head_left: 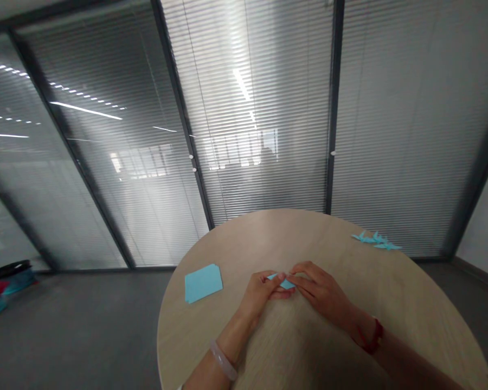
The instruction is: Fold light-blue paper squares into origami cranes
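A small piece of folded light-blue paper [287,284] is between my two hands, just above the round table. My left hand [264,288] pinches it, thumb on top and fingers beneath. From the other side, my right hand [316,286] holds the paper's right edge with its fingertips. My fingers cover much of the paper, so its full shape is hidden. To the left of my hands lies a stack of flat light-blue paper sheets [203,283].
Several folded light-blue paper figures [376,240], looking like cranes, stand near the far right edge of the round wooden table [268,233]. Glass partitions with blinds [264,108] rise behind it. Containers [8,281] with red and blue parts sit on the floor at far left.
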`<act>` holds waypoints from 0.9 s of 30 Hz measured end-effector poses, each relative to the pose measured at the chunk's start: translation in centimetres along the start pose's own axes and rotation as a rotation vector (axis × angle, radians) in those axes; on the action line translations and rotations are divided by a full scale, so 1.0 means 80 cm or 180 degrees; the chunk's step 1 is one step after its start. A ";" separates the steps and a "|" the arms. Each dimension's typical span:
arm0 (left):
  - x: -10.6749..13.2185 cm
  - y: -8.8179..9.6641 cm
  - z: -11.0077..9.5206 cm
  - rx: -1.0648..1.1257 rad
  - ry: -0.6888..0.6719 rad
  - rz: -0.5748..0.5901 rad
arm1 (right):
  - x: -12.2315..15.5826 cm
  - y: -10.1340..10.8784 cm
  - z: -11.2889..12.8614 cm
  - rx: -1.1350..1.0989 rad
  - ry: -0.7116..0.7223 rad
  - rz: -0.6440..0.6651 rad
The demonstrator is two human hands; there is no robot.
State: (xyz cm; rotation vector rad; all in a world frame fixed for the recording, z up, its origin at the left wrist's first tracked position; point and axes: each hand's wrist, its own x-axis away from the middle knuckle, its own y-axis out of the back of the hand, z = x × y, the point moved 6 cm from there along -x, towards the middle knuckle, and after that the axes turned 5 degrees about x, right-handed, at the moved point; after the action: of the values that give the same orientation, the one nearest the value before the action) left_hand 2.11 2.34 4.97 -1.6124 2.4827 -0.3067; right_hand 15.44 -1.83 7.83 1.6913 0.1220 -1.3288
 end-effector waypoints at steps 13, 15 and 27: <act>0.002 0.004 -0.023 -0.0454 -0.0794 -0.0293 | 0.005 -0.009 -0.030 -0.1136 -0.1388 0.0259; 0.003 0.004 -0.023 -0.0497 -0.0797 -0.0332 | 0.004 -0.008 -0.029 -0.1094 -0.1342 0.0200; 0.005 0.004 -0.024 -0.0612 -0.0822 -0.0409 | 0.004 -0.007 -0.031 -0.1097 -0.1329 0.0237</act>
State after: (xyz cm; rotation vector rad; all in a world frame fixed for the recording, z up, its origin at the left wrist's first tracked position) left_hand 1.20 2.23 6.71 -1.7611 2.2766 0.1233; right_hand 16.96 0.10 7.12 1.0989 0.0403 -1.4804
